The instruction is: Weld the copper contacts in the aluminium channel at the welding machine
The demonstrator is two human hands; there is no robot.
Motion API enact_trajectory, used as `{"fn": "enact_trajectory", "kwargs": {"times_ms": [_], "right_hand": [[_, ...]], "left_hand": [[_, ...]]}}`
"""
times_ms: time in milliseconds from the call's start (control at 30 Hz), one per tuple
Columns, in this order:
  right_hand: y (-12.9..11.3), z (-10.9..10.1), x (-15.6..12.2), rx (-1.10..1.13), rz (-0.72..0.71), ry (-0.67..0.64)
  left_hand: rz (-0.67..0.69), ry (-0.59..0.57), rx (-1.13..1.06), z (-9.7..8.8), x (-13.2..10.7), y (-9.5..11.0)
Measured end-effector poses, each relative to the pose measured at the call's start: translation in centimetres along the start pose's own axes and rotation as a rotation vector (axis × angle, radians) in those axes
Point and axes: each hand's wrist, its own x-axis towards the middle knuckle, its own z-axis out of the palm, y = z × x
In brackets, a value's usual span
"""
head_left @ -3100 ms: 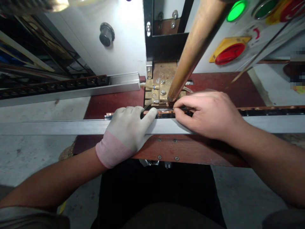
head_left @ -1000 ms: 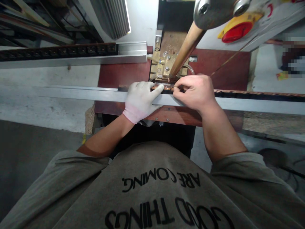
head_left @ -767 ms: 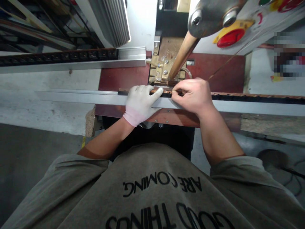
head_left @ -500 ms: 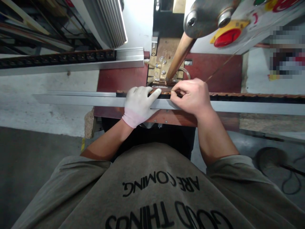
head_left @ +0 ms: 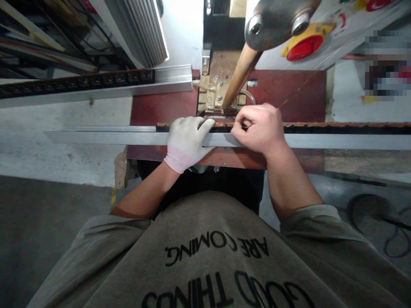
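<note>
My left hand [head_left: 186, 139], in a white glove with a pink cuff, lies over a long aluminium rail [head_left: 128, 138]. Its fingers curl over the far side, where their tips are hidden, and its thumb rests on the black strip with a copper-coloured edge [head_left: 221, 127] that runs along the rail. My bare right hand [head_left: 260, 128] is closed in a pinch just above the strip. A thin copper-coloured wire [head_left: 297, 90] slants from behind this hand up to the right. Just beyond both hands is a brass block [head_left: 213, 95] with screws and hoses, below a slanting copper-coloured rod [head_left: 242, 77].
A dark red board [head_left: 289, 94] lies under the rail. At the back left, a second aluminium rail [head_left: 175, 79] carries a black slotted strip. A red and yellow rotary switch [head_left: 305, 48] is on the machine at the right. A ribbed metal housing [head_left: 138, 34] stands at upper left.
My right hand has shifted very slightly to the right, still pinched, and the gap to my left thumb is wider. My left thumb has drawn in a little. The view has tilted slightly.
</note>
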Motion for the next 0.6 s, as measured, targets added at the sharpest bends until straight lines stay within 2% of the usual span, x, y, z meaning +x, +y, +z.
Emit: {"fn": "enact_trajectory", "kwargs": {"times_ms": [200, 433, 600], "right_hand": [[0.13, 0.17, 0.08, 0.021, -0.067, 0.041], [-0.12, -0.43, 0.47, 0.037, -0.050, -0.046], [-0.16, -0.42, 0.53, 0.090, -0.084, -0.004]], "left_hand": [[0.013, 0.003, 0.025, -0.10, 0.17, 0.03], [0.014, -0.015, 0.017, -0.26, 0.36, -0.16], [0.000, -0.027, 0.013, -0.09, 0.33, -0.19]]}}
